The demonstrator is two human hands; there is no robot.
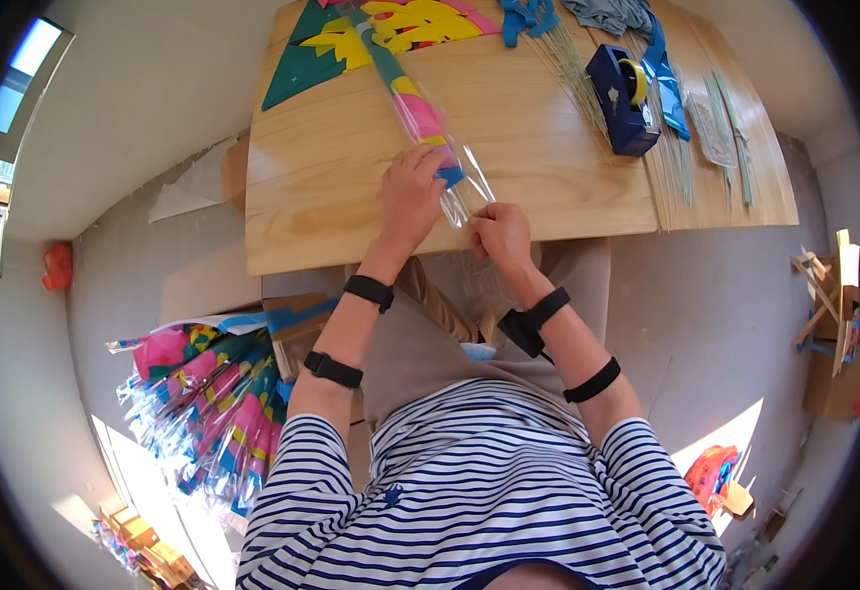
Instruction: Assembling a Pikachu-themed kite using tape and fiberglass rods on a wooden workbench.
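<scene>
A long, narrow clear plastic sleeve runs down the table toward me. Inside it lies a rolled strip of green, yellow, pink and blue sheet. My left hand grips the sleeve near the blue end of the roll, fingers over its top. At the near table edge, my right hand is closed in a pinch on the sleeve's bare clear end. Flat green, yellow and pink pieces lie under the far end of the sleeve.
On the right of the wooden table stand a blue tape dispenser, thin sticks, blue cloth strips and a small clear bag. A heap of filled colourful sleeves rests low at my left, by a cardboard box.
</scene>
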